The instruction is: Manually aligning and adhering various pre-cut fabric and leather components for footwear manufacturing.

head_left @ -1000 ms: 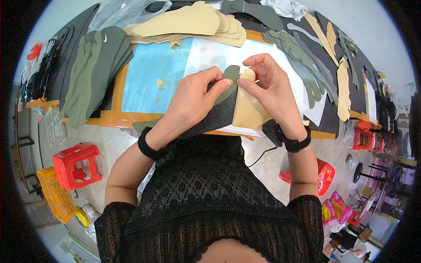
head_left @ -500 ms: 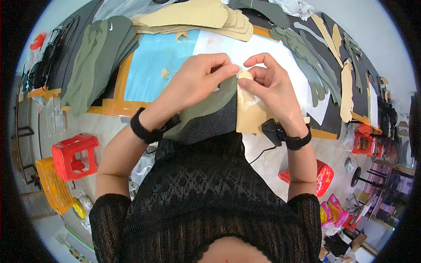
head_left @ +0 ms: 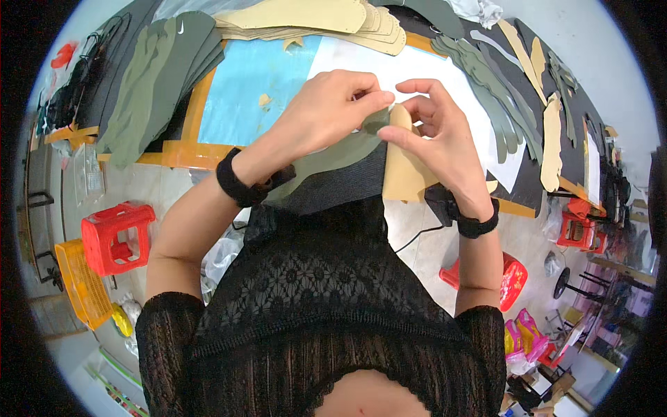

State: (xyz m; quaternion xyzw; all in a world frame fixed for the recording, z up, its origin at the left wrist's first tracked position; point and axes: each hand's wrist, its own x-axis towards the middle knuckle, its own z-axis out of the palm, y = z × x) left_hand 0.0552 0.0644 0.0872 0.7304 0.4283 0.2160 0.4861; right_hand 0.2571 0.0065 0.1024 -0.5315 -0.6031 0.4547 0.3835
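Observation:
My left hand (head_left: pixel 340 111) is closed in a pinch, thumb and forefinger meeting at the upper end of an olive-green cut piece (head_left: pixel 330 158). Dark ribbed material (head_left: pixel 337 189) borders this piece on the side nearest me. My right hand (head_left: pixel 438 128) grips a tan sheet (head_left: pixel 406 174), its thumb on the sheet's left edge and its forefinger raised and bent. The sheet curls at the top and hangs close beside the olive piece. What lies right at the left fingertips is too small to make out. Both wrists wear black bands.
Stacked tan pieces (head_left: pixel 299 17) lie at the table's far side, with olive pieces (head_left: pixel 156 76) at left and more strips (head_left: pixel 479 90) at right. A blue sheet (head_left: pixel 240 104) and white paper (head_left: pixel 347 59) cover the middle. Red stools (head_left: pixel 118 240) stand on the floor.
Both hands have shifted slightly up and right. The right thumb has moved toward the tan sheet's left edge, and the sheet's curled top now shows more plainly.

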